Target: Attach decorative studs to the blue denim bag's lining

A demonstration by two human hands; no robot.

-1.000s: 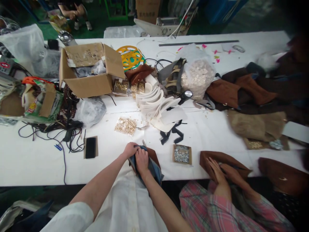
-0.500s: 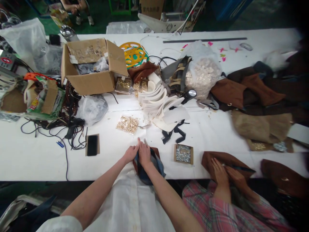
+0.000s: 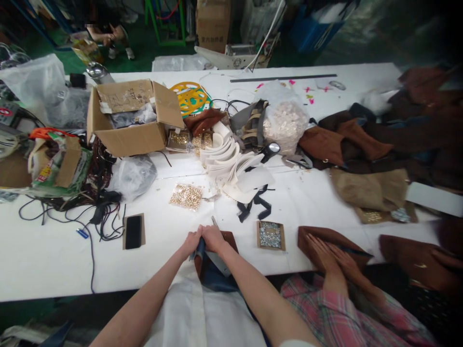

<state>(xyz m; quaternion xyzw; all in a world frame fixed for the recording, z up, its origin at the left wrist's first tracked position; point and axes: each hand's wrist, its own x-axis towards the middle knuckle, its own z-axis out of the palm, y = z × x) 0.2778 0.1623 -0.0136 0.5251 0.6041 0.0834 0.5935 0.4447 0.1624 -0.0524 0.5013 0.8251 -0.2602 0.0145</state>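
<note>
Both of my hands meet at the table edge over a brown bag piece (image 3: pixel 230 238) with a dark blue lining. My left hand (image 3: pixel 193 242) is closed on a pinched fold of the lining at its left side. Right beside it, touching, my right hand (image 3: pixel 213 238) is closed over the same piece. A thin metal tip (image 3: pixel 214 221) sticks up beyond my right fingers; what it belongs to is hidden. Under my right wrist shows a flat grey piece (image 3: pixel 218 263) whose kind I cannot make out. To the right stands a small box of silver metal fittings (image 3: pixel 270 235).
At my right, a co-worker's hands (image 3: pixel 331 255) lie on another brown bag piece (image 3: pixel 307 241). A phone (image 3: pixel 133 232) and cords (image 3: pixel 93 262) lie left. Ahead are a bag of gold fittings (image 3: pixel 186 196), white strips (image 3: pixel 226 159) and a cardboard box (image 3: pixel 130 137).
My view has tilted up and shifted right. My left hand, its thumb raised before, is now closed against my right hand. The bag piece has opened out, showing more lining. The co-worker's hands have drawn together.
</note>
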